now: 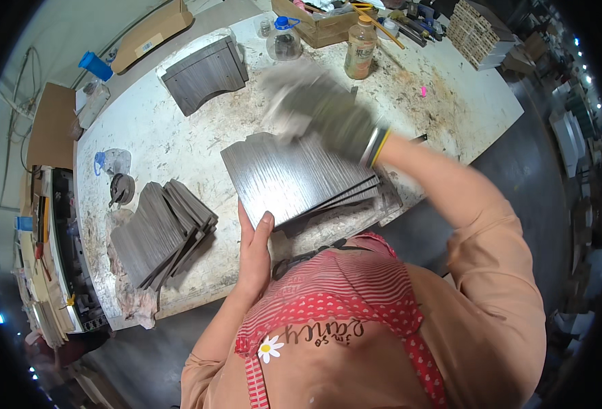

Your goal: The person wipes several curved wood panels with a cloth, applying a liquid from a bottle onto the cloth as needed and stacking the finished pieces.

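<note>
Gleaming grey, the grained panel (297, 176) is gripped by left hand (254, 251); right hand (332, 117) unclear.

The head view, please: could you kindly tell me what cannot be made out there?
All in the head view:
Right hand: motion blur hides its finger positions.
Whitish material there: blurred; glove or cloth unclear.
Left hand: most fingers hidden by the top grey panel.
Lower panels: mostly covered by the top one.
Brown box: cut by the top edge.
</note>
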